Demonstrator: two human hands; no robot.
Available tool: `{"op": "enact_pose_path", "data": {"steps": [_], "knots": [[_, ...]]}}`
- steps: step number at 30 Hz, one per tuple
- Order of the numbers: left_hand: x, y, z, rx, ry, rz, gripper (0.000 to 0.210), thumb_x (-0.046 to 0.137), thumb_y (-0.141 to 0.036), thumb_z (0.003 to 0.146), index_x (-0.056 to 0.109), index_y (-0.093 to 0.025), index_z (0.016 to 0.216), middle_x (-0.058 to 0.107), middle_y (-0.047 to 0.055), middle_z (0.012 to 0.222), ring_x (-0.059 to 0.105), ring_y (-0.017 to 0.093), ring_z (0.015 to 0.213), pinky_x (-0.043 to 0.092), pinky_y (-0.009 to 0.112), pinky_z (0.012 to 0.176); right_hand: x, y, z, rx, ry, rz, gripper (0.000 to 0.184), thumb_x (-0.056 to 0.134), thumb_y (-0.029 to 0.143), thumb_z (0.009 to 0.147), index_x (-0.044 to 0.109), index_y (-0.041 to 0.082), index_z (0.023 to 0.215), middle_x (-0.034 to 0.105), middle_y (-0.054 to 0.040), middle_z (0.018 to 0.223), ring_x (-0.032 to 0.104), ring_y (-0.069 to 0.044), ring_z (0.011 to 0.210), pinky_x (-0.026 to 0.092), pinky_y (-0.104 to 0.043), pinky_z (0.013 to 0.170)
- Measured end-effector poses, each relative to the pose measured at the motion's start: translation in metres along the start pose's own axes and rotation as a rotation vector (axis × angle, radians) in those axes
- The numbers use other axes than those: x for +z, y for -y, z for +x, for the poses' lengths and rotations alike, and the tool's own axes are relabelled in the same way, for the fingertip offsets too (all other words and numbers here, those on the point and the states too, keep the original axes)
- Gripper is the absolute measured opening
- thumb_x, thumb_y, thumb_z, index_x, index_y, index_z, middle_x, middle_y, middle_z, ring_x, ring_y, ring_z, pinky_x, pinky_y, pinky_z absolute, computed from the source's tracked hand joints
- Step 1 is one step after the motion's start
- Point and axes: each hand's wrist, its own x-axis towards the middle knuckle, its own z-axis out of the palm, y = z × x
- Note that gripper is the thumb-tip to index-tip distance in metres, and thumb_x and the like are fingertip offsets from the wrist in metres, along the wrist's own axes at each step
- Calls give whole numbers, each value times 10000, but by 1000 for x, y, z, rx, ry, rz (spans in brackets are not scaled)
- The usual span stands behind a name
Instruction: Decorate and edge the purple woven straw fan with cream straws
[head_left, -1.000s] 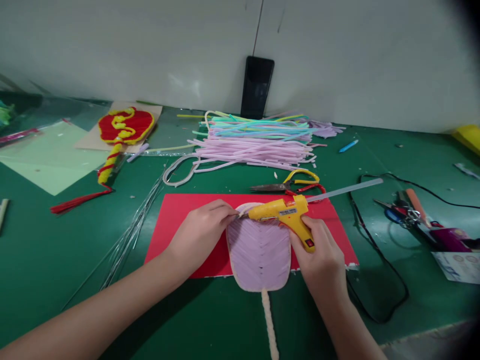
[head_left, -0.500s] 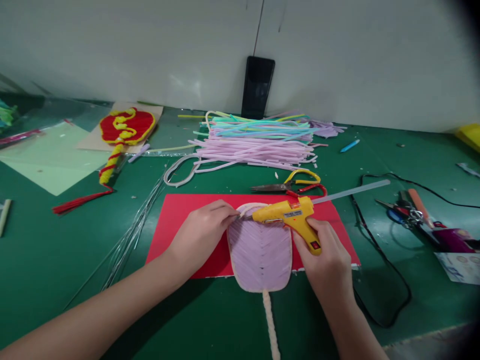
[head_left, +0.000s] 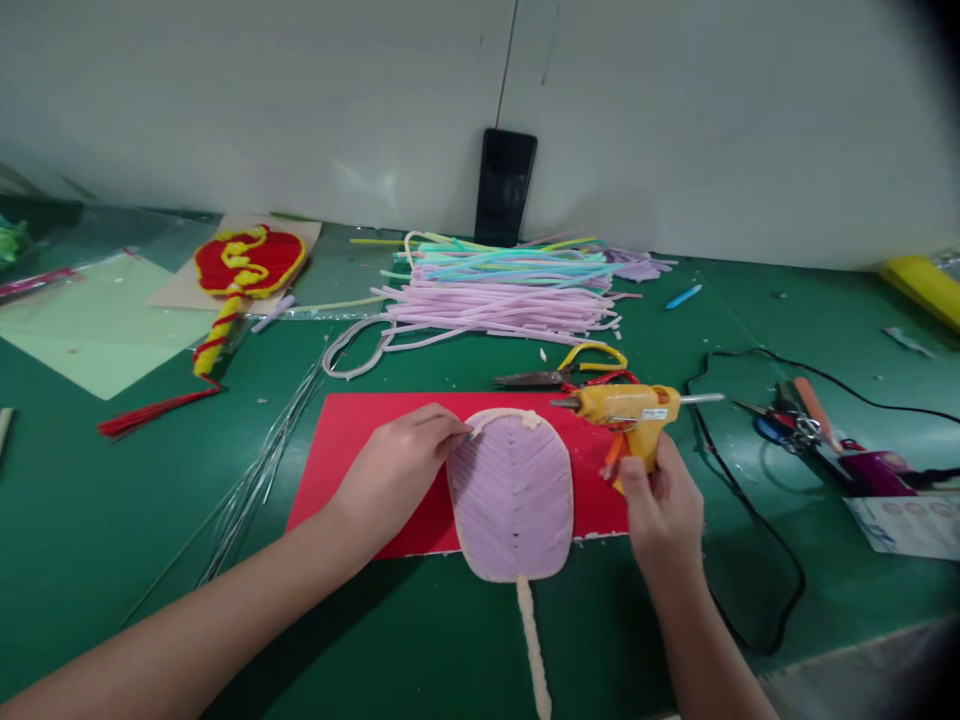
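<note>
A lilac fan (head_left: 514,500) made of pipe cleaners, with a cream edge and a twisted cream handle (head_left: 532,650), lies on a red sheet (head_left: 360,470). At its upper left edge, my left hand (head_left: 405,450) pinches the end of a cream pipe cleaner (head_left: 480,425) that runs along the top; the fingertips partly hide it. My right hand (head_left: 664,500) is closed round the grip of a yellow glue gun (head_left: 626,408), held above the red sheet right of the fan. Its nozzle points left, apart from the fan, and a glue stick protrudes at the back.
Scissors (head_left: 559,375) lie behind the red sheet, with bundled pipe cleaners (head_left: 502,305) and a leaning phone (head_left: 506,185) beyond. Wires (head_left: 255,480) and a red-and-yellow fan (head_left: 251,262) are on the left. A black cord (head_left: 739,490) and pliers (head_left: 780,425) lie right.
My right hand has drawn the glue gun right, away from the fan's top edge, and turned it so its nozzle points left. My left hand stays pinched at the fan's upper left edge.
</note>
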Motion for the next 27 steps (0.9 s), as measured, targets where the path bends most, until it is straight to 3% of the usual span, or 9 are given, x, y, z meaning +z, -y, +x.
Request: {"op": "enact_pose_path", "data": {"steps": [2, 6, 10, 13, 16, 19, 22, 27], "knots": [[0, 0, 0, 2, -6, -9, 263, 392, -171, 877, 655, -188, 875, 679, 23, 954, 631, 160, 853, 511, 264, 747, -3, 3, 3, 47, 3, 134, 298, 563, 444, 789, 574, 170, 906, 628, -54, 788, 602, -176, 705, 504, -294, 610], [-1, 0, 0, 25, -10, -20, 272, 382, -148, 869, 651, -189, 883, 676, 28, 960, 629, 158, 860, 509, 266, 762, -6, 7, 8, 146, 100, 349, 277, 680, 379, 703, 592, 151, 835, 641, -45, 687, 620, -189, 677, 510, -316, 634], [0, 1, 0, 25, -15, -3, 269, 382, -179, 872, 651, -196, 875, 678, 37, 965, 633, 172, 855, 514, 291, 767, -9, 7, 8, 181, 207, 537, 242, 670, 352, 723, 582, 156, 834, 537, 24, 518, 521, -128, 480, 457, -265, 489], [0, 2, -1, 26, -18, 6, 269, 383, -176, 866, 651, -196, 876, 680, 39, 963, 635, 174, 852, 516, 292, 761, -8, 8, 7, 212, 199, 631, 310, 554, 465, 793, 571, 168, 876, 552, 11, 559, 521, -131, 462, 446, -266, 442], [0, 3, -1, 49, -28, 10, 275, 381, -162, 855, 652, -195, 886, 680, 42, 961, 635, 165, 846, 515, 278, 759, -7, 10, 8, 235, 179, 655, 387, 424, 537, 843, 552, 184, 935, 621, -32, 687, 589, -162, 529, 491, -304, 479], [0, 3, 0, 63, -32, 7, 274, 381, -175, 857, 653, -193, 883, 679, 44, 952, 635, 160, 837, 516, 275, 753, -6, 10, 10, 223, 138, 643, 372, 440, 541, 838, 544, 198, 936, 647, -40, 750, 618, -167, 562, 515, -319, 518], [0, 2, 0, 55, -29, 7, 279, 379, -184, 865, 658, -185, 878, 680, 52, 944, 637, 163, 827, 517, 277, 747, -7, 6, 10, 180, 110, 629, 398, 458, 565, 819, 548, 204, 961, 645, -34, 719, 628, -179, 574, 517, -323, 523], [1, 4, -1, 61, -32, 16, 268, 391, -209, 874, 655, -186, 908, 678, 50, 962, 636, 171, 843, 515, 290, 764, -7, 4, 4, 148, 199, 503, 497, 425, 568, 832, 534, 182, 1125, 623, -34, 648, 614, -188, 557, 496, -304, 472]]}}
